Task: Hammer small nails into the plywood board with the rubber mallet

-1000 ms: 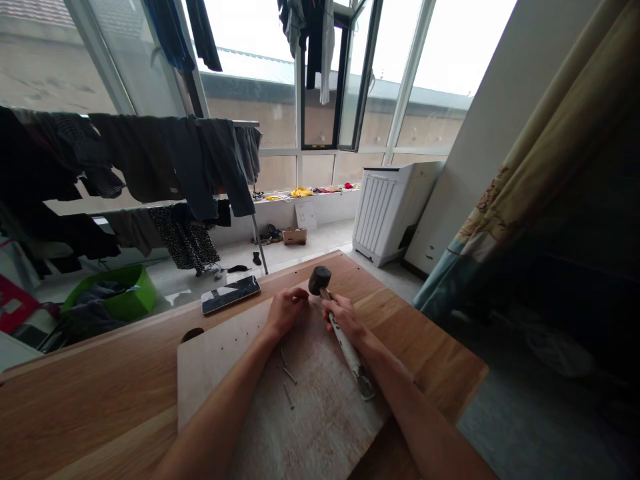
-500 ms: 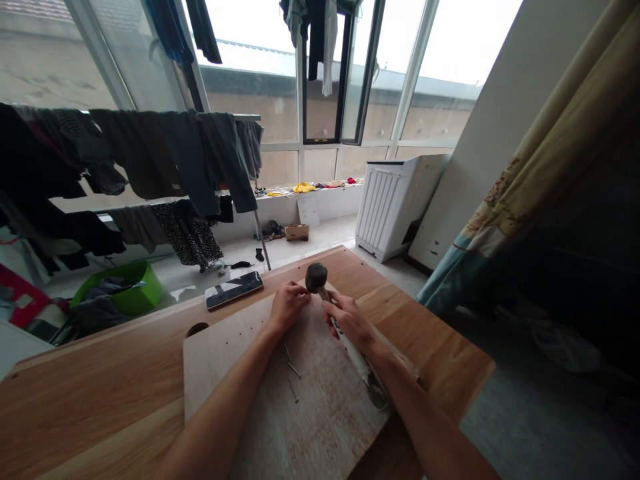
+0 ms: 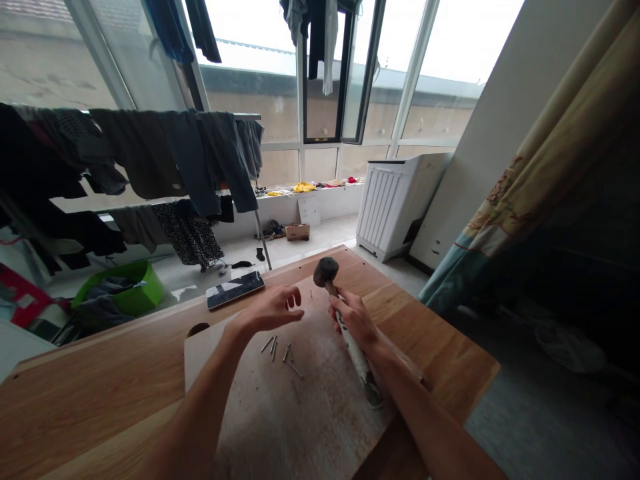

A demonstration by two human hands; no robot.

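Note:
My right hand grips the worn, pale handle of a mallet, its dark rounded head raised above the far part of a board. Beyond the fingers of my left hand, a single nail stands upright in the board near its far edge. That left hand hovers over the board with its fingers apart and curled, holding nothing. Several loose nails lie on the board beside my left forearm. The lower end of the mallet handle points back toward my right forearm.
The board rests on a wooden table. A smartphone lies on the table at the board's far left. Behind stand a clothes rack with hanging laundry, a green basin and a white appliance. A curtain hangs at right.
My left hand has let go of the nail and drawn back to the left, uncovering the standing nail and the loose ones. The mallet head has shifted slightly right.

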